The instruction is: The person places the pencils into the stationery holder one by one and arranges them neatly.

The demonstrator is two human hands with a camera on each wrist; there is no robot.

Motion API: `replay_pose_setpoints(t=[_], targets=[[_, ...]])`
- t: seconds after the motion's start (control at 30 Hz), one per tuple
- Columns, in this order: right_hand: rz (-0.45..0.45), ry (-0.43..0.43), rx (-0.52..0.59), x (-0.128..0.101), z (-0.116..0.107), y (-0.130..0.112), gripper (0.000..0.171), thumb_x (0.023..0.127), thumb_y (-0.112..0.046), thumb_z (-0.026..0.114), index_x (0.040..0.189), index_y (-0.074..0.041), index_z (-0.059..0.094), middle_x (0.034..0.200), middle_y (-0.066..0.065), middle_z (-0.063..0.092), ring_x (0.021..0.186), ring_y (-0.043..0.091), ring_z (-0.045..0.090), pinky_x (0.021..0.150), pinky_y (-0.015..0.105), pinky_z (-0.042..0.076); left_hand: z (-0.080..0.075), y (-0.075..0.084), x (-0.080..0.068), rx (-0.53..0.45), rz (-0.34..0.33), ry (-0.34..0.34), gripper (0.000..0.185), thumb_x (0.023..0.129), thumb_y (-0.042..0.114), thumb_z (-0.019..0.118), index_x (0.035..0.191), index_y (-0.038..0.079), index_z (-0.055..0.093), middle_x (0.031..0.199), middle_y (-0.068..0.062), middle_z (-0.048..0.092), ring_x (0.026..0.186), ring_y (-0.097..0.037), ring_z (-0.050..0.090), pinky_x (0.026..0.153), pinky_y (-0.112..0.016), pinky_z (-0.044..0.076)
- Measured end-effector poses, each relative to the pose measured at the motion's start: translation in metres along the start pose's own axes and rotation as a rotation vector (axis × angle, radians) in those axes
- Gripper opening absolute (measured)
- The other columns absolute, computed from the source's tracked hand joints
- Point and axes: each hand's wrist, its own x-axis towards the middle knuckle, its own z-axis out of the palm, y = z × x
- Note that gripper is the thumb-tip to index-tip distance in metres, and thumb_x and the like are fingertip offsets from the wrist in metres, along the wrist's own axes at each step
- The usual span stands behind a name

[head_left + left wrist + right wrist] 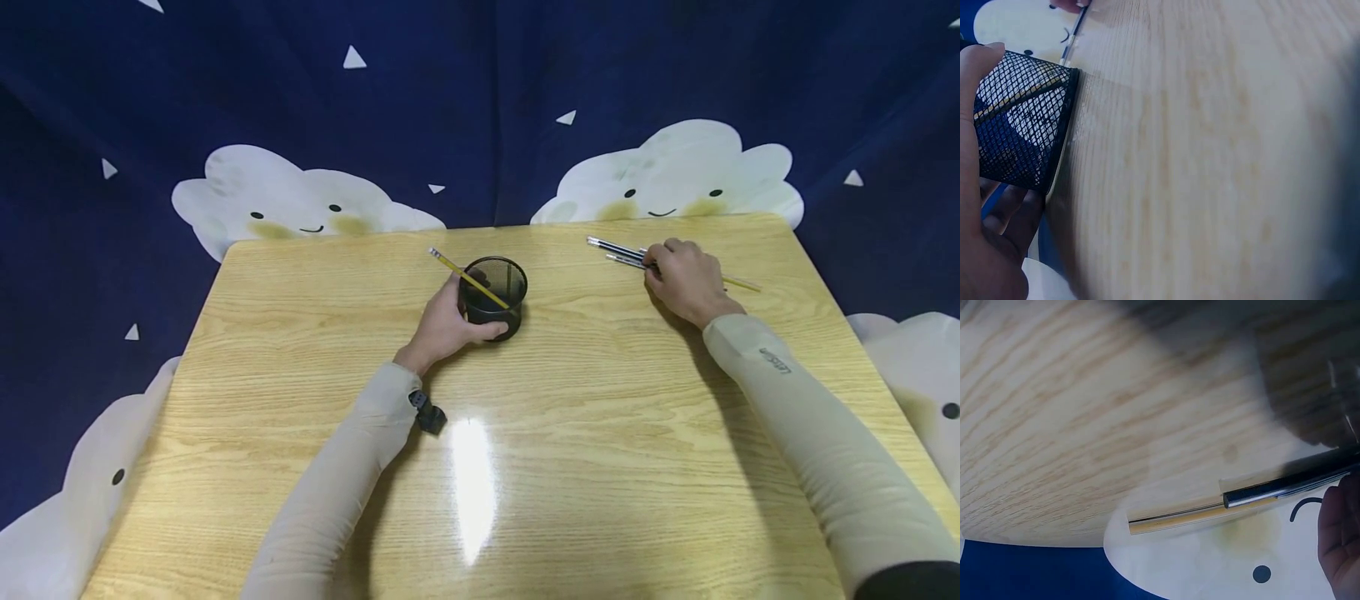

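Note:
A black mesh pencil cup (514,320) stands left of the other pencils, with a yellow pencil (467,276) leaning in it, its eraser end past the rim. My left hand (438,329) grips the cup from the left, thumb along the near side; the left wrist view shows the mesh wall (1025,119) between thumb and fingers. Farther right, my right hand (684,279) pinches a dark pencil (618,248) in a small group lying on the table. A second pencil (624,262) lies close beside it. A yellow pencil (741,283) sticks out past the hand; its midsection is hidden.
The light wood table (600,417) ends at its back edge against a dark blue curtain (450,100) with white clouds and triangles. A small black device (429,413) is worn at my left wrist.

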Motion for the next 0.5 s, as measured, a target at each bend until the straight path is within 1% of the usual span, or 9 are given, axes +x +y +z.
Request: replay_pose_setpoints(t=[0.1,0.37,0.5], targets=[[-0.021,0.017,-0.005,0.0009,0.0010,0.0006,0.015,0.096,-0.010,0.061,0.105,-0.002,0.069,0.094,0.018,0.062,0.088,0.043,0.061,0.063,0.059,0.051,-0.0001,0.0007,0.0002,-0.001,0.005,-0.001,0.096,0.068,0.040,0.094,0.145,0.010,0.044,0.134,0.001,0.057,0.124,-0.014,0.052,0.104,-0.034,0.042],[-0.085,0.068,-0.025,0.0031,0.0046,0.0035,0.011,0.094,-0.007,0.062,0.099,0.000,0.069,0.087,0.017,0.062,0.080,0.041,0.061,0.061,0.057,0.051,-0.0004,0.0012,0.0012,0.003,0.013,-0.002,0.095,0.068,0.040,0.093,0.144,0.011,0.045,0.132,0.002,0.058,0.124,-0.013,0.052,0.104,-0.034,0.041],[-0.112,0.091,-0.029,0.0024,0.0062,0.0047,0.011,0.093,-0.006,0.061,0.096,0.000,0.069,0.083,0.017,0.062,0.075,0.040,0.060,0.058,0.055,0.050,0.0001,0.0003,0.0000,-0.018,0.009,0.003,0.095,0.068,0.038,0.094,0.145,0.011,0.044,0.132,0.002,0.058,0.122,-0.012,0.053,0.103,-0.033,0.042]])
